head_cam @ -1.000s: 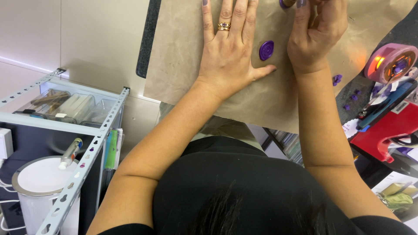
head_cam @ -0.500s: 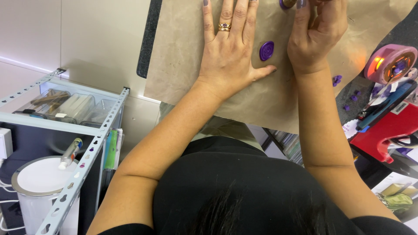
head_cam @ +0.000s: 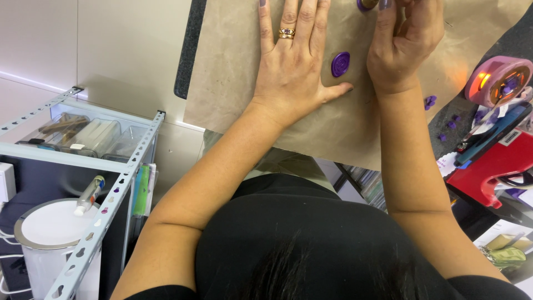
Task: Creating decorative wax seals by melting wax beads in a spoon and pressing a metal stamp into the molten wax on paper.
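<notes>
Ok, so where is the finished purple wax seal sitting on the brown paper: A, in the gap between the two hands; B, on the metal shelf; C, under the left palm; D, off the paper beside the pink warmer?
A: the purple wax seal lies on the brown paper between the flat left hand and the right hand, just above the left thumb.

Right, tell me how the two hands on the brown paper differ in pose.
The left hand lies flat, palm down, fingers spread on the brown paper; the right hand is curled, fingertips bunched round a small tool at the top edge of the view. The left hand wears rings; none show on the right. The left thumb points at the purple wax seal; the right wrist sits beside it. Both hands are over the paper.
</notes>
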